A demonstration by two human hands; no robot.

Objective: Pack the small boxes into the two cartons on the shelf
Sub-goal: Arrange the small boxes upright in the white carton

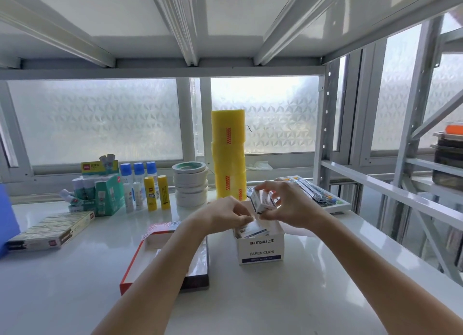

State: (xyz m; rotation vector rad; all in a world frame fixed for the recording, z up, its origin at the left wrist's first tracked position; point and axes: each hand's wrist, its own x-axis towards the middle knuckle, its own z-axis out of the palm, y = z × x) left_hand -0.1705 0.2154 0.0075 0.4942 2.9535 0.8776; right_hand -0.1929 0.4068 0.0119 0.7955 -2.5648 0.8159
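A white carton (261,249) marked PAPER CLIPS stands open on the shelf's middle, with small white boxes (253,230) lying inside it. My right hand (285,204) holds two small white-and-blue boxes (263,200) just above the carton's back edge. My left hand (230,215) pinches the edge of a small box or flap at the carton's top left corner; which one I cannot tell. A second carton (162,257), flat with red sides, lies to the left under my left forearm.
Yellow tape rolls (228,154) are stacked behind the carton, white tape rolls (191,184) and glue sticks (156,193) to their left. A flat printed box (51,228) lies far left. A tray of packets (315,193) sits at the right, beside the shelf's upright post (325,124).
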